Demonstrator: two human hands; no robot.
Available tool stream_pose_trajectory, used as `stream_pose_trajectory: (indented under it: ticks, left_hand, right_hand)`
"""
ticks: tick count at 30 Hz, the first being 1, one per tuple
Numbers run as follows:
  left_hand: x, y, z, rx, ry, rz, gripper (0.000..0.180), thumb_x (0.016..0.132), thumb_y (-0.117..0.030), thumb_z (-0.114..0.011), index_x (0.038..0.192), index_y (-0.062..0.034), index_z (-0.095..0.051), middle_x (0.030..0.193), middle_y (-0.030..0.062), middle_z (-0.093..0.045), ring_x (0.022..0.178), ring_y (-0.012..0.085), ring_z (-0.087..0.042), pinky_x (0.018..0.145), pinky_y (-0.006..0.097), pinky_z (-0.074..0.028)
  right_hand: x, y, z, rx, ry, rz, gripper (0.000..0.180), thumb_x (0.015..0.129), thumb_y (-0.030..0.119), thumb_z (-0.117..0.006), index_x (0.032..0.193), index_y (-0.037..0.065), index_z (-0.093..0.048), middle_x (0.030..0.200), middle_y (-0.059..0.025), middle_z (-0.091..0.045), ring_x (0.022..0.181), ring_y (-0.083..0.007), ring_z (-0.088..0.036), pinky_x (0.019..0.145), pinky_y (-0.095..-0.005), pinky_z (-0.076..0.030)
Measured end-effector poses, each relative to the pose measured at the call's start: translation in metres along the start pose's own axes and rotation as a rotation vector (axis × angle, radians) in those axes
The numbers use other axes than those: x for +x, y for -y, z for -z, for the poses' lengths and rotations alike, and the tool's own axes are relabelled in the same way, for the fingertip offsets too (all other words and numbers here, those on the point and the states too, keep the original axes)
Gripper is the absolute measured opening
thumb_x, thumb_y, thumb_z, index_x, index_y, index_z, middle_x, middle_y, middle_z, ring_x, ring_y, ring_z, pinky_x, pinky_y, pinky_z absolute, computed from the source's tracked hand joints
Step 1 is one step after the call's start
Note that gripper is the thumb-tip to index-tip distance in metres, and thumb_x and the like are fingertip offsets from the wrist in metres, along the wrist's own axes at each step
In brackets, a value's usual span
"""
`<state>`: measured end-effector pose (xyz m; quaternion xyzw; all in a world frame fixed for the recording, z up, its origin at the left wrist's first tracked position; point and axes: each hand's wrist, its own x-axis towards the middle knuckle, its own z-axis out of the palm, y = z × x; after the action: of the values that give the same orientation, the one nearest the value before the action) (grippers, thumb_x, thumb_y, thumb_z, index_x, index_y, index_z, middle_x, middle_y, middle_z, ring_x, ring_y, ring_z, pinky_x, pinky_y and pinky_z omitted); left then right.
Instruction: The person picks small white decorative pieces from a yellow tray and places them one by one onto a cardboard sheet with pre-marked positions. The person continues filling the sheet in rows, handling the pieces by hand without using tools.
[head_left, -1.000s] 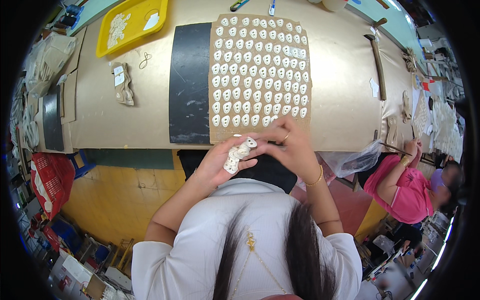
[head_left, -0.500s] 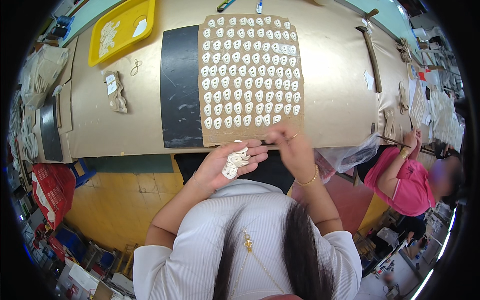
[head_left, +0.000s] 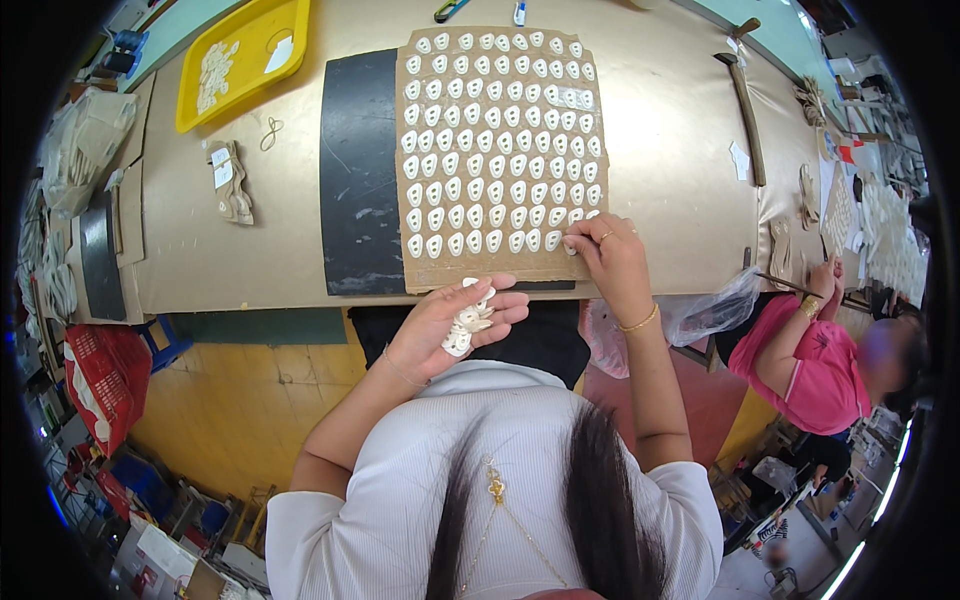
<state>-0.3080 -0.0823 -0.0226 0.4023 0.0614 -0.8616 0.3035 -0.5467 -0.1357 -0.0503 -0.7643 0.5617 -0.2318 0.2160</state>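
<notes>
Left hand: [head_left: 432,328] palm up, fingers loosely extended, cradling a heap of loose white pieces [head_left: 467,328] just off the table's near edge.
Right hand: [head_left: 618,262] thumb and fingertips pinched on a white piece [head_left: 570,246], mostly hidden; whether the grip is easing, I cannot tell.
Change: the right hand has come from beside the left hand to the bottom row's right end, so that row appears to be gaining one more piece.
Cardboard sheet: [head_left: 490,270] rows of spaced white pieces cover it, the bottom strip bare.
Black board: [head_left: 360,180] flush along the sheet's left side.
Yellow tray: [head_left: 250,90] farther off, upper left, holding more white pieces.
</notes>
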Motion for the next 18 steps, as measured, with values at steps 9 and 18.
stream_pose_trajectory:
  ticks: [9, 18]
  left_hand:
    - [0.000, -0.002, 0.007, 0.267, 0.180, 0.063, 0.033, 0.099, -0.021, -0.050, 0.120, 0.0054, -0.053, 0.070, 0.0042, -0.055, 0.042, 0.0036, -0.039, 0.034, 0.017, -0.028]
    - [0.000, 0.003, -0.003, 0.508, 0.161, 0.102, 0.016, 0.097, -0.018, -0.052, 0.092, -0.0033, -0.055, 0.071, 0.0011, -0.054, 0.044, 0.0019, -0.039, 0.035, 0.016, -0.024]
  right_hand:
    - [0.002, 0.006, 0.002, -0.184, -0.116, 0.098, 0.014, 0.073, 0.015, -0.075, 0.082, 0.008, -0.066, 0.084, -0.0040, -0.053, 0.076, -0.0232, -0.053, 0.073, -0.0358, -0.039]
    - [-0.002, 0.062, 0.000, 0.502, 0.398, 0.101, 0.011, 0.077, 0.010, -0.073, 0.084, 0.004, -0.067, 0.091, -0.0056, -0.056, 0.083, -0.0210, -0.057, 0.068, -0.0308, -0.047]
